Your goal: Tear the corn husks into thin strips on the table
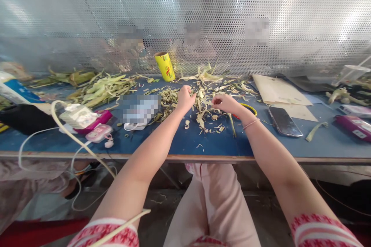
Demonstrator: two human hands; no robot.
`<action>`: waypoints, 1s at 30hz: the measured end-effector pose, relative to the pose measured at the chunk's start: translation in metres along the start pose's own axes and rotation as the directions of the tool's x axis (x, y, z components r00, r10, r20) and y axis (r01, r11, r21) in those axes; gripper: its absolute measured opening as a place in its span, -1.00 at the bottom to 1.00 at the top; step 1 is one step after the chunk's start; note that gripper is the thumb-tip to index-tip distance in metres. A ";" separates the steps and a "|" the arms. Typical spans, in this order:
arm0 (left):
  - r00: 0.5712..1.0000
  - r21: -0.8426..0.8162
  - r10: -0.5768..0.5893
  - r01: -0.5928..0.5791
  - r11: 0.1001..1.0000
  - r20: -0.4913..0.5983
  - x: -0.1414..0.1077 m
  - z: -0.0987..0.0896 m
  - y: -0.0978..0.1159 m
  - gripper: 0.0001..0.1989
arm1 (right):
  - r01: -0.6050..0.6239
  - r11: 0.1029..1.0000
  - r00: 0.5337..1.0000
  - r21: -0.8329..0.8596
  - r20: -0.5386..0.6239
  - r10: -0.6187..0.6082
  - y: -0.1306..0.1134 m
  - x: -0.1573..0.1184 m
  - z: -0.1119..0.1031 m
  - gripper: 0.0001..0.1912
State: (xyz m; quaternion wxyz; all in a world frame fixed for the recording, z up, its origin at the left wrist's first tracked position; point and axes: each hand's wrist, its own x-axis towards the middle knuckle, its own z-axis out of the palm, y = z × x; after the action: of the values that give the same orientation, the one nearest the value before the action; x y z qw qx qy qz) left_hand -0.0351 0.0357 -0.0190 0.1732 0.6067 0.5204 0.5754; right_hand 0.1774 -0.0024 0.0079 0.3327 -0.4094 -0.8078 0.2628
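Note:
My left hand point(185, 98) is over a heap of pale green-yellow plant scraps point(171, 98), its fingers curled in. Whatever lies inside its fingers is hidden. Just to the right, my right hand point(224, 104) has thumb and fingers bent towards each other in a loop; anything held there is too small to name. Between the hands lie dry, leafy shreds point(201, 102), with small chips point(220, 128) scattered nearer the table edge. A yellow and red ring-shaped object point(249, 108) shows partly behind my right wrist, beside a green stalk point(232, 125).
A yellow tube point(165, 66) stands at the perforated metal wall point(226, 7). Leaves and stalks point(104, 88) pile up left, behind a charger with cables point(82, 117). On the right are a phone point(284, 122), cardboard point(281, 90) and a purple box point(355, 127). A cable crosses my left arm.

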 end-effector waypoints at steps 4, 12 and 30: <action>0.994 -0.106 0.111 -0.111 0.988 -0.012 -0.005 -0.002 0.014 -0.81 | -0.012 0.925 0.947 0.379 -0.292 0.132 0.004 0.004 -0.004 -0.64; 0.873 -0.215 0.150 -0.053 0.975 0.464 -0.031 0.004 0.040 -0.84 | 0.048 0.801 0.890 0.596 -0.389 0.237 0.001 0.003 -0.009 -0.59; 0.720 -0.412 0.269 0.026 0.911 0.640 -0.039 0.008 0.043 -0.78 | 0.164 0.466 0.927 0.869 -0.298 0.229 -0.020 -0.002 -0.002 -0.76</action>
State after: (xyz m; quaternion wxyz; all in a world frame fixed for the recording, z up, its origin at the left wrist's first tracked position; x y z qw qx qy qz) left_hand -0.0013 -0.0105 -0.0061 0.4316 0.7614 0.2513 0.4134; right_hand 0.1703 -0.0140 0.0228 0.6379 -0.2356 -0.4675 0.5648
